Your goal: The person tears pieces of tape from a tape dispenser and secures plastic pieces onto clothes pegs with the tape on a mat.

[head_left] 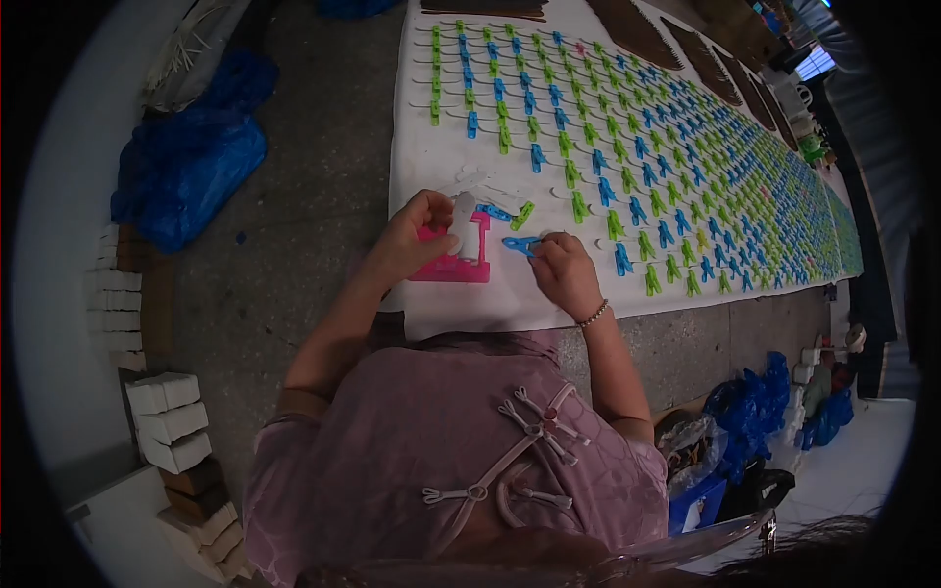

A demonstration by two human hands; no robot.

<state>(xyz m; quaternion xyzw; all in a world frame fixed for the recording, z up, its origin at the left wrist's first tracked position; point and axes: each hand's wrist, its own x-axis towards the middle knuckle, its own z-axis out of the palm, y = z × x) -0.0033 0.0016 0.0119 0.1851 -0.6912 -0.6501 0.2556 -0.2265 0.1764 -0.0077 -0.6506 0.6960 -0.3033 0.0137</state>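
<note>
Blue plastic clothespin (519, 244), one: pinched at one end in the right grip (561, 263), the rest projecting leftward, over the white-covered table (431, 316). Pale piece (465, 208), one: held between thumb and fingers of the left grip (427, 231), above a pink frame (461, 275). Green clothespin (523, 216), one: near the blue one. I see further clothespins (605, 191) in rows rightward.

Lime and Blue Over White

The held clip (519, 243) is bright blue, the frame (475, 274) hot pink. Rows of clips (666, 233) mix lime green and blue on a white tabletop (470, 314). The person's top (392, 421) is dusty mauve; the floor (328, 108), speckled grey.
</note>
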